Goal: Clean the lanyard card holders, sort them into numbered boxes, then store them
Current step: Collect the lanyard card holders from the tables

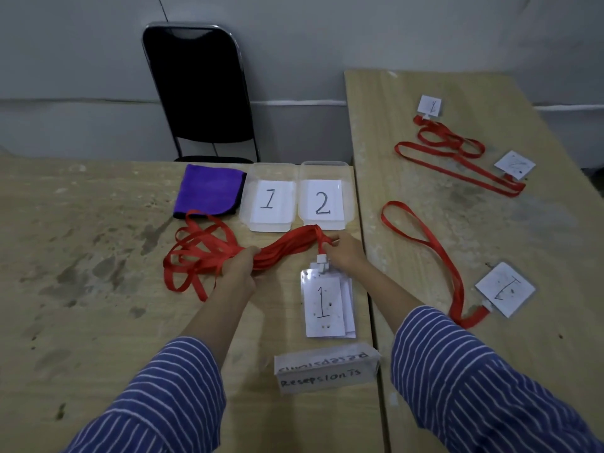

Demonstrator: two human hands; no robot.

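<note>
A bundle of red lanyard straps (287, 245) stretches between my hands on the left table. My left hand (240, 268) grips the bundle near its middle, and loose loops (196, 253) spill to the left. My right hand (344, 250) pinches the straps at the clip end. A stack of card holders marked "1" (325, 304) lies flat below that hand. Behind stand two clear boxes, labelled "1" (271, 199) and "2" (323, 197). A folded purple cloth (209, 191) lies left of them.
On the right table lie three more lanyards with holders: one marked "1" at the front (505, 289), one smudged (514, 165) and one at the back (429, 106). A paper "Resepsionis" sign (327, 367) sits near me. A black chair (199, 89) stands behind the table.
</note>
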